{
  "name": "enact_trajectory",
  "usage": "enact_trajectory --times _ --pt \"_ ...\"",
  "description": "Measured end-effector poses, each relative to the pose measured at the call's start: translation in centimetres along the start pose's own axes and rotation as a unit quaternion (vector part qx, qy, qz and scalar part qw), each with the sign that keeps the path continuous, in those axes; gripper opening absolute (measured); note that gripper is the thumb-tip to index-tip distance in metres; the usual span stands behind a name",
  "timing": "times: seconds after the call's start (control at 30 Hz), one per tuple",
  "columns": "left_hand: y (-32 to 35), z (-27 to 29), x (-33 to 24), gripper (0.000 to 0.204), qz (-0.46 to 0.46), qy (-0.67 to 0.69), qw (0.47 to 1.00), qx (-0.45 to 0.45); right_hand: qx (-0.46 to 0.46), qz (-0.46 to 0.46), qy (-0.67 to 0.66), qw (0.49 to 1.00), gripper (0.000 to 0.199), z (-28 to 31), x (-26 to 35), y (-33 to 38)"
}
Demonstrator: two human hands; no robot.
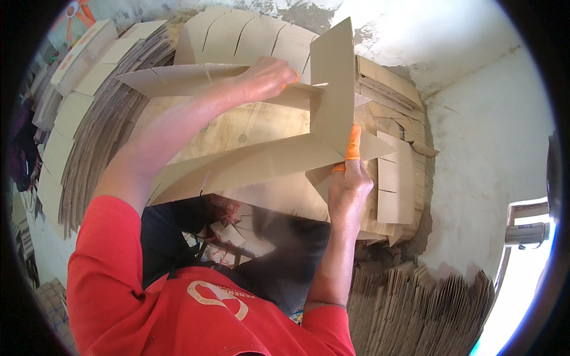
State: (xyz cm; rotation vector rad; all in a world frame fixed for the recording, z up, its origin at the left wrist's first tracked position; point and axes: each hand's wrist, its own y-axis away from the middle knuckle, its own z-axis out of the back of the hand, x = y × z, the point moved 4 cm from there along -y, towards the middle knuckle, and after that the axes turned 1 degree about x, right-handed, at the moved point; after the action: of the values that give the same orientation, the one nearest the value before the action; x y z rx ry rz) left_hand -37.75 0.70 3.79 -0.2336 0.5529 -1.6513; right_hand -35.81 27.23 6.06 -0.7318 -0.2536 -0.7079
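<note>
My left hand (270,79) is closed over the top edge of the far long cardboard divider strip (178,80), which is slotted. A shorter upright cardboard cross strip (332,77) meets that strip at its right part. Nearer to me, a second long cardboard strip (255,159) runs to the foot of the cross strip. My right hand (350,184) grips the cardboard where these two meet, its index finger along the cross strip's edge. Orange finger covers (353,142) show on my right hand, and a bit of orange on my left. The fingertips under the cardboard are hidden.
Below the strips is a wooden tabletop (237,127). Slotted cardboard sheets (237,35) stand at the back. A long stack of cardboard (101,127) lines the left, with more cardboard pieces (396,178) on the right. Many sheets (415,314) stand on edge at lower right, beside the wall (487,136).
</note>
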Motion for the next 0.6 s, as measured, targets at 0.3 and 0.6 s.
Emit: enact_trajectory --times 0.3,0.6 --pt "0.5 -0.3 0.4 0.022 0.044 -0.035 0.998 0.039 0.018 -0.075 -0.003 0.997 0.083 0.6 1.0 0.7" --pt "1.5 0.1 -0.8 0.014 0.054 0.045 0.994 0.079 0.076 -0.052 0.005 0.996 0.065 -0.3 0.9 0.2"
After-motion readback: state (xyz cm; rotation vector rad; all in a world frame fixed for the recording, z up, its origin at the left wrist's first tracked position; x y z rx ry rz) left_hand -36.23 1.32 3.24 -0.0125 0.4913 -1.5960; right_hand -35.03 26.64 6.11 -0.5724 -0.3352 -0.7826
